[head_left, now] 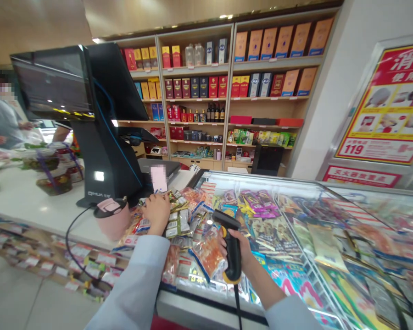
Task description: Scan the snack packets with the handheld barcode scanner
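the left hand [156,211] lies palm down on piled packets [179,222], fingers loosely bent; whether it grips one cannot be told. the right hand [239,250] is closed round the handle of the scanner [232,250], its head tilted up over the packets. at left, the terminal [112,151] stands on the counter [30,215]; the cup [112,219], by the counter's front edge, sits just left of the packets. the phone [159,178] stands just beyond the left fingers; the freezer [296,238] spreads rightward.

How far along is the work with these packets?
Done: packets already lie heaped beside the pink container. In hand: the right hand grips the scanner; the left hand rests on the packets. Left: no separate finished pile shows, so how many remain can't be told.
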`<move>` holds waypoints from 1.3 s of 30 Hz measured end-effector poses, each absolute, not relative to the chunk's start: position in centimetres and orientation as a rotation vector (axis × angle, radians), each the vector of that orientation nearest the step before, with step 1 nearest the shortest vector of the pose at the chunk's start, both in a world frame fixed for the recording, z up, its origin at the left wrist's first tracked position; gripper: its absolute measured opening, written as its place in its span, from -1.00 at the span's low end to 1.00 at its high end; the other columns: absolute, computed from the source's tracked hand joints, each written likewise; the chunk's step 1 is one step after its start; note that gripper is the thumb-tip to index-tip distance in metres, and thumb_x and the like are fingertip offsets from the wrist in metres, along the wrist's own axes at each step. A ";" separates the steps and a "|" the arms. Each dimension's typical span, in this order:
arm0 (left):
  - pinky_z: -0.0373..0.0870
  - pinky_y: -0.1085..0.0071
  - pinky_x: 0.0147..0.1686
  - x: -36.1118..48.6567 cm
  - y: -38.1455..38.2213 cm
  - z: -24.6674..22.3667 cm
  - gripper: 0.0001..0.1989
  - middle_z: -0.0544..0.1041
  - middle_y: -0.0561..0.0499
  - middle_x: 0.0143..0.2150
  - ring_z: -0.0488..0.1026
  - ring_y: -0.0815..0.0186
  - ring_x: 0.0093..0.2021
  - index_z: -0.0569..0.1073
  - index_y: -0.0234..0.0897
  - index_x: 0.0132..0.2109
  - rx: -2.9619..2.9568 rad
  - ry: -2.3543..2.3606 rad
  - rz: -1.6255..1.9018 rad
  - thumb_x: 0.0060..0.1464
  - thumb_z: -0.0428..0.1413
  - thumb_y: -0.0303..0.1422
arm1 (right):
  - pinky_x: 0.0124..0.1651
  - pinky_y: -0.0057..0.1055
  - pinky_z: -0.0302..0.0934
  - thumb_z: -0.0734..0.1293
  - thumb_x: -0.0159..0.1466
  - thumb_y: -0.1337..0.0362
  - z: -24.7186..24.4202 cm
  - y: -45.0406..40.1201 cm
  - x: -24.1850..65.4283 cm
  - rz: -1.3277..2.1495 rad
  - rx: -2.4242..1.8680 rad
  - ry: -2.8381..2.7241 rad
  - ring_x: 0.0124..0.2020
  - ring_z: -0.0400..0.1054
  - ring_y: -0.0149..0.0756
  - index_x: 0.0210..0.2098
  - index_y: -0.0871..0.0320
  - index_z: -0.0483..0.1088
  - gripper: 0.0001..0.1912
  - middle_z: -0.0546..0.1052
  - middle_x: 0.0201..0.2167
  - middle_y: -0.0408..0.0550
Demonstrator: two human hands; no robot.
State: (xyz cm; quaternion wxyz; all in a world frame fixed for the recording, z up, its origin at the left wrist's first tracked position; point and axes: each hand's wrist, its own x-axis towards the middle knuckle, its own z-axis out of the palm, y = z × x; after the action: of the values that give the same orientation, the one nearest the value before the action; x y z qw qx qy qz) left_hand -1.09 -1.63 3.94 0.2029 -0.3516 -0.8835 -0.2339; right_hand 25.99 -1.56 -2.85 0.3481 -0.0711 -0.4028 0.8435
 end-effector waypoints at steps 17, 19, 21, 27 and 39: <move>0.17 0.09 0.22 7.1 -5.8 13.3 -0.27 0.25 -0.41 0.27 0.21 -0.06 0.28 0.16 -0.49 0.26 -1.450 -2.011 -1.184 0.14 -0.09 0.02 | -0.67 -0.55 0.10 0.30 0.11 0.09 4.9 -4.0 35.4 1.715 -0.117 -0.945 -0.66 0.11 -0.48 -0.42 0.12 0.25 -0.77 0.23 -0.59 -0.23; 0.14 0.07 0.24 9.5 -6.3 13.2 -0.24 0.22 -0.39 0.29 0.17 -0.05 0.31 0.17 -0.47 0.26 -1.556 -1.920 -1.213 0.14 -0.12 0.07 | -0.67 -0.55 0.09 0.31 0.10 0.09 5.0 -4.9 38.6 1.657 -0.175 -0.944 -0.66 0.12 -0.48 -0.43 0.13 0.25 -0.76 0.23 -0.59 -0.23; 0.12 0.04 0.25 11.4 -6.7 12.8 -0.21 0.23 -0.38 0.29 0.14 -0.05 0.32 0.17 -0.47 0.25 -1.645 -1.832 -1.235 0.12 -0.15 0.11 | -0.66 -0.55 0.09 0.32 0.08 0.09 4.8 -5.9 42.0 1.593 -0.263 -0.935 -0.66 0.14 -0.48 -0.43 0.13 0.27 -0.76 0.24 -0.60 -0.23; 0.12 0.09 0.26 16.0 -6.6 9.9 -0.27 0.24 -0.27 0.29 0.18 -0.01 0.30 0.14 -0.33 0.28 -1.906 -1.687 -1.175 0.12 -0.11 0.07 | -0.64 -0.51 0.13 0.33 0.11 0.11 2.9 -10.1 53.1 1.333 -0.548 -0.860 -0.63 0.19 -0.43 -0.40 0.13 0.32 -0.79 0.31 -0.57 -0.19; 0.16 0.19 0.22 39.4 -5.0 1.0 -0.47 0.27 -0.25 0.28 0.23 0.08 0.26 0.19 -0.30 0.24 -2.716 -1.475 -0.934 0.22 -0.05 -0.13 | -0.57 -0.57 0.16 0.37 0.07 0.07 -3.1 -11.3 58.7 1.054 -0.519 -0.608 -0.61 0.19 -0.50 -0.40 0.11 0.32 -0.74 0.27 -0.57 -0.24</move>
State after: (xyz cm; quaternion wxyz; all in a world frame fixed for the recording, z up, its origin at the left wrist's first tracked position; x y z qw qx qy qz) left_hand 39.36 -4.99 1.03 -0.0437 -0.8405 -0.4563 -0.2889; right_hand 58.70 -11.27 -3.12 0.7891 -0.2408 -0.2824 0.4895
